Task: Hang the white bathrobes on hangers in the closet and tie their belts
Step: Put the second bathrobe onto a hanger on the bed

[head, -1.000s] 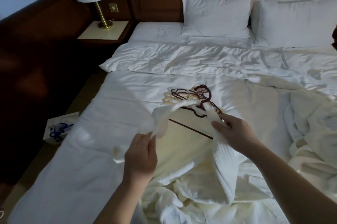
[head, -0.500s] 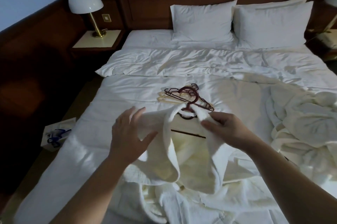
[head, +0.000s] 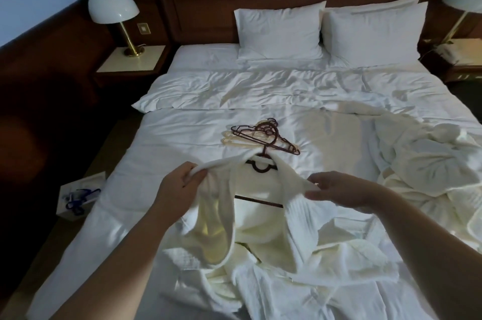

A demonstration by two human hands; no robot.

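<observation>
**Both shoulders now over the hanger**

The bed [head: 260, 100] fills nearly everything in front of me, with its wooden headboard [head: 287, 1] at the far end, two pillows [head: 279, 30] against it and a lamp [head: 113, 7] on the far-left nightstand. A second bathrobe [head: 427, 163] lies crumpled on the right side of the bed, not yet touched. The bathrobe [head: 260, 254] I am working on spreads across the near part of the bed, its body and skirts bunched below my arms. A loose pile of spare hangers [head: 260, 137] sits in the middle of the bed, just beyond it.

The dark hanger [head: 262, 166] is inside the robe's neck, hook pointing to the far side, bar showing between the two lapels.

What changed in the last moment: my left hand [head: 180, 186], which was hovering flat over the cloth half a second ago, has closed its grip on the left shoulder of the robe and drawn it out sideways. My right hand [head: 341, 189] keeps its pinch on the right shoulder edge. The collar now sits stretched over both hanger arms.

I judge that this robe is nearly seated; the carry to the closet and the belt tying remain, and I cannot make out the belt.
</observation>
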